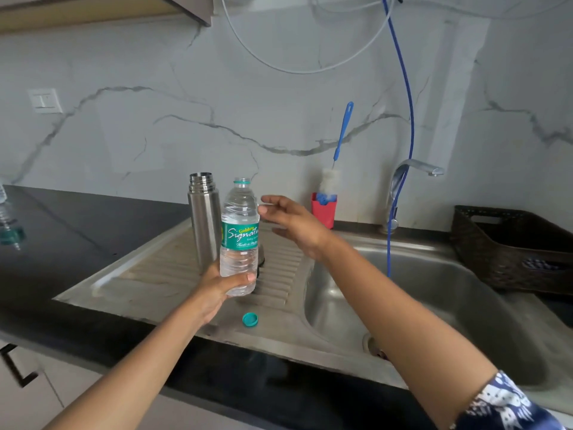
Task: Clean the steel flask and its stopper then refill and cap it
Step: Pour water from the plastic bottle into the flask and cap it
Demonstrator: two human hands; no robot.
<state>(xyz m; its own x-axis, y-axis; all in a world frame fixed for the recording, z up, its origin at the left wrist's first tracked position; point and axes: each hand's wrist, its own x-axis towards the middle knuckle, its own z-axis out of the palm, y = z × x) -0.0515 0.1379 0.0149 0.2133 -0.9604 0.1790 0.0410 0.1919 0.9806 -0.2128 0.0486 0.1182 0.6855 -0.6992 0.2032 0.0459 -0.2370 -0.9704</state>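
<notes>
From the head view, we see the steel flask (203, 221) standing upright and uncapped on the ribbed draining board (148, 274) of the sink, apart from both hands. It sits at about 11 o'clock from our left hand (217, 287) and at 9 o'clock from our right hand (293, 223). A plastic bottle (239, 237) stands between the flask and the right hand, just beside the flask.

The left fingers (248, 277) curl round the bottle's lower part, thumb across the front, holding it upright and open-mouthed. The right fingers (273, 200) are spread and relaxed, holding nothing, just beside the bottle's shoulder at its 3 o'clock (whether they touch it we cannot tell).

The bottle's green label reads "Golden" in yellow above "Signatu…" in white script. The rest wraps out of sight, and the smaller lines are too fine to read.

A teal cap (250, 319) lies on the draining board at 6 o'clock from the bottle. At 1 o'clock, by the wall, a blue-handled bottle brush (341, 135) stands in a red holder (324, 212). The black counter (62, 237) stretches away at 9 o'clock.
</notes>
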